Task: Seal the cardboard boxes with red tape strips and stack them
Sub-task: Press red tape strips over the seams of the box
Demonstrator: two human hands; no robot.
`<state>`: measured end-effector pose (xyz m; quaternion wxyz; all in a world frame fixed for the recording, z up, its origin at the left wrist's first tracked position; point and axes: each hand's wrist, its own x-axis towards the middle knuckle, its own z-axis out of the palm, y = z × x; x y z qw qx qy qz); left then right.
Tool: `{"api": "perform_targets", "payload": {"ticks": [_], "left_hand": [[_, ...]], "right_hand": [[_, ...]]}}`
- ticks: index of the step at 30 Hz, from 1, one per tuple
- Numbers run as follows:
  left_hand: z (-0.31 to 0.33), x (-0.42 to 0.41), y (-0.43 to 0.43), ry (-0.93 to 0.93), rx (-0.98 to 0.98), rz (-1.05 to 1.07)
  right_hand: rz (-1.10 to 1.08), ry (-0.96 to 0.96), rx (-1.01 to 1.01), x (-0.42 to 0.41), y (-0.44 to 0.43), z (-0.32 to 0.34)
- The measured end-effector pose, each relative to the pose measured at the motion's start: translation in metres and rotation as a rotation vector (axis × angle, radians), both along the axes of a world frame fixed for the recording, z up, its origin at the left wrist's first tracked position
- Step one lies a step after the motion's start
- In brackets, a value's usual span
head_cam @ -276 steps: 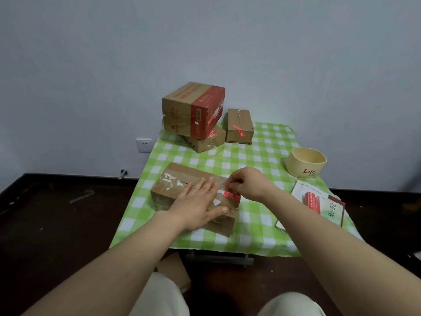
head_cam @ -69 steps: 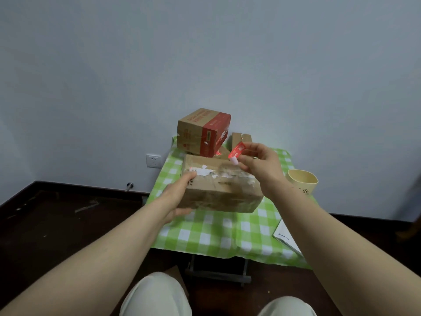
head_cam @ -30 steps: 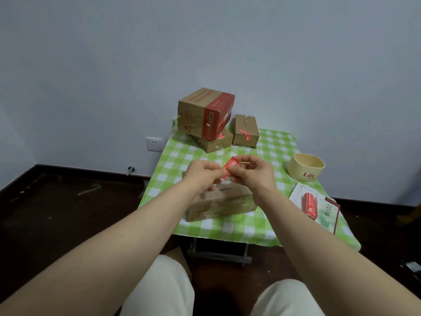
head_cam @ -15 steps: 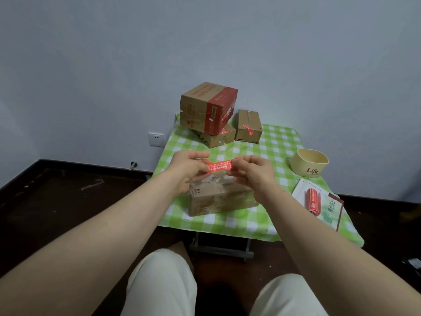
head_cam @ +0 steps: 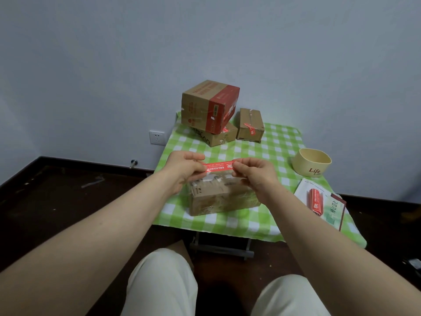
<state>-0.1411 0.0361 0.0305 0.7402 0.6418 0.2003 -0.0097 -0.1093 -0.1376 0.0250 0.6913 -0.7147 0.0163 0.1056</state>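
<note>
A red tape strip is stretched flat between my two hands. My left hand pinches its left end and my right hand pinches its right end. The strip hangs just above a brown cardboard box that lies on the green checked table near its front edge. At the back, a red-and-brown box sits tilted on a flat brown box. Beside them stands a small box with a red strip on it.
A beige bowl marked "Life" stands at the table's right. In front of it a booklet lies with a red strip pack on it. A wall rises behind the table; dark floor surrounds it.
Since a second ago my hands have pulled the folded strip out flat. The box, held up 2.3 s ago, lies on the table under them.
</note>
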Motion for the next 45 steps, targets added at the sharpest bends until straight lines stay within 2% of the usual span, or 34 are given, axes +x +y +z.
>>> {"api": "perform_targets", "payload": {"ticks": [3,6,9,13,18,21,23,25,33,41,45], "left_hand": [[0.005,-0.003,0.000,0.053,0.233,-0.137],[0.020,-0.005,-0.003,0.075,0.486,-0.286],[0.035,-0.003,-0.009,0.035,0.447,-0.305],[0.039,0.000,-0.013,-0.078,0.425,-0.210],[0.039,-0.002,-0.018,-0.172,0.431,-0.151],[0.038,-0.002,-0.020,-0.212,0.389,-0.088],[0.037,-0.003,-0.021,-0.217,0.351,-0.058],[0.036,-0.003,-0.021,-0.214,0.332,-0.025],[0.022,-0.007,-0.006,-0.043,0.268,0.077],[0.000,-0.007,0.001,0.066,0.231,0.141],[-0.009,-0.004,0.008,0.106,0.252,0.151]], "right_hand": [[0.080,-0.089,-0.042,0.001,0.003,0.003],[0.169,-0.243,-0.169,0.004,0.006,0.010],[0.231,-0.397,-0.322,0.007,0.010,0.018],[0.268,-0.513,-0.445,0.006,0.012,0.024],[0.183,-0.403,-0.288,-0.003,0.013,0.031],[0.093,-0.115,-0.146,-0.011,0.017,0.031],[0.150,0.087,-0.044,-0.017,0.018,0.031],[0.200,0.150,-0.041,-0.021,0.018,0.029],[0.061,0.134,0.049,-0.010,0.013,0.022],[0.086,0.016,-0.286,0.007,0.024,0.010],[0.107,-0.048,-0.362,0.012,0.034,0.008]]}}
